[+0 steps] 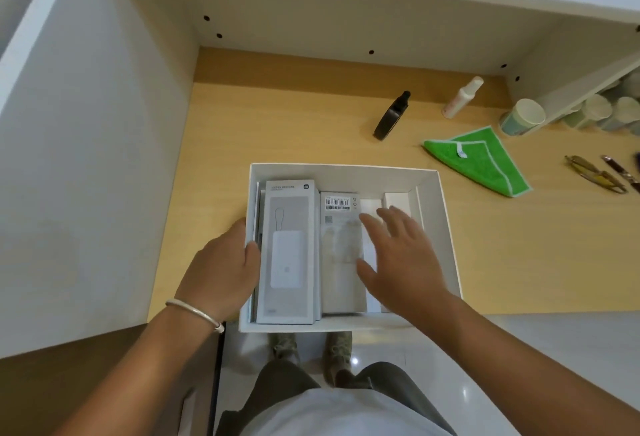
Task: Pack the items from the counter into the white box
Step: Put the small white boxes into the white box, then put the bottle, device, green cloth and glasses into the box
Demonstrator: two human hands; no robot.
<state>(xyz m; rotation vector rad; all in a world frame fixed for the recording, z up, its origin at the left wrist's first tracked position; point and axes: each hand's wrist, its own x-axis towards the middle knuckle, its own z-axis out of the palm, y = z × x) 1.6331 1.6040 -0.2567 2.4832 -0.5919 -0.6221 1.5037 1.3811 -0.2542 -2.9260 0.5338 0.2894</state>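
Note:
The white box sits at the counter's front edge, partly overhanging it. Inside lie a grey power-bank package on the left, a white barcode-labelled package in the middle, and smaller white boxes at the far right. My left hand grips the box's left wall, thumb inside and fingers outside. My right hand hovers inside the box over the right-hand packages, fingers spread and straight, holding nothing.
On the wooden counter behind the box stand a black bottle, a white spray bottle and a paper cup. A green cloth and sunglasses lie to the right. A white cabinet wall rises on the left.

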